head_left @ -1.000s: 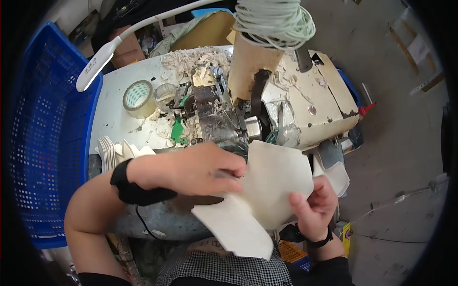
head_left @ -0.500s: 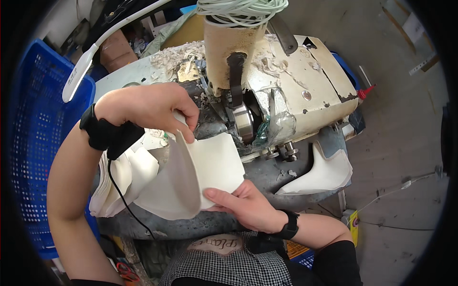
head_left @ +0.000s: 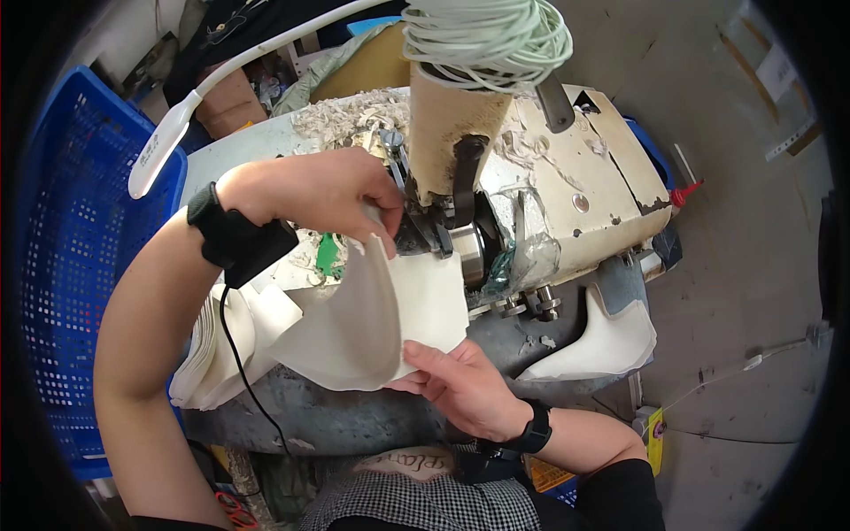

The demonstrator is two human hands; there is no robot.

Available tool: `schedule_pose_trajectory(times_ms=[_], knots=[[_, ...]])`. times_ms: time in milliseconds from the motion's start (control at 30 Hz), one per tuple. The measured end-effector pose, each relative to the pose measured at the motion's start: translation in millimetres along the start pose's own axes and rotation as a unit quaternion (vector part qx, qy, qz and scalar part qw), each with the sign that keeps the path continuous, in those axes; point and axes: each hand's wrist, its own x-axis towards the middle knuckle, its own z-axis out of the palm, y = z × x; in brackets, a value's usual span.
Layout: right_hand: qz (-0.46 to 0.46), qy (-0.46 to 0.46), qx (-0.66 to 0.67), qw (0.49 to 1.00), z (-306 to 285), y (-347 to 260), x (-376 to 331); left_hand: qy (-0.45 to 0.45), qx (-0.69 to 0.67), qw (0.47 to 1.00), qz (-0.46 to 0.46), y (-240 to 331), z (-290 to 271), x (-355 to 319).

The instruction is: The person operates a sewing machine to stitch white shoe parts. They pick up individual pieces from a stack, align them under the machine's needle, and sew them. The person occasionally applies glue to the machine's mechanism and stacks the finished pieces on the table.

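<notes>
A: Where is the cream-white folded fabric piece (head_left: 372, 327) now?

B: It hangs between both hands, in front of the old cream-coloured sewing machine (head_left: 567, 203). The left hand (head_left: 310, 190) pinches its top edge with the fingertips, just beside the dark metal sewing head (head_left: 434, 226). The right hand (head_left: 460, 385) lies flat and open under the lower edge and supports it with the thumb on top.

A: How to do this well?

B: I think the edge must go straight under the head, so the left fingers should stay to the side of the moving metal, and the right hand should keep the fabric smooth, without a wrinkle.

A: What is around?

B: Left of the left wrist stands a blue plastic crate (head_left: 71, 265), and below that forearm a stack of white cut pieces (head_left: 212, 354). Above the hands is a cone of pale green thread (head_left: 482, 40) and a white lamp arm (head_left: 177, 133). The black wrist cable (head_left: 243, 372) hangs near the stack and could catch.
</notes>
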Motion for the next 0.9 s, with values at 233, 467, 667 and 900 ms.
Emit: schedule_pose_trajectory(times_ms=[233, 467, 667, 900], knots=[[-0.078, 0.080, -0.046, 0.993, -20, -9, -12, 0.086, -0.022, 0.996, 0.027, 3, 16, 9], [-0.199, 0.151, -0.228, 0.941, -41, -45, -28, 0.121, -0.031, 0.992, -0.028, 15, 28, 3], [-0.199, 0.147, -0.318, 0.915, -39, -74, -29, 0.151, 0.010, 0.987, -0.052, 13, 39, 5], [-0.244, 0.104, -0.446, 0.855, -27, -115, -27, 0.113, -0.115, 0.979, -0.124, 30, 39, 5]])
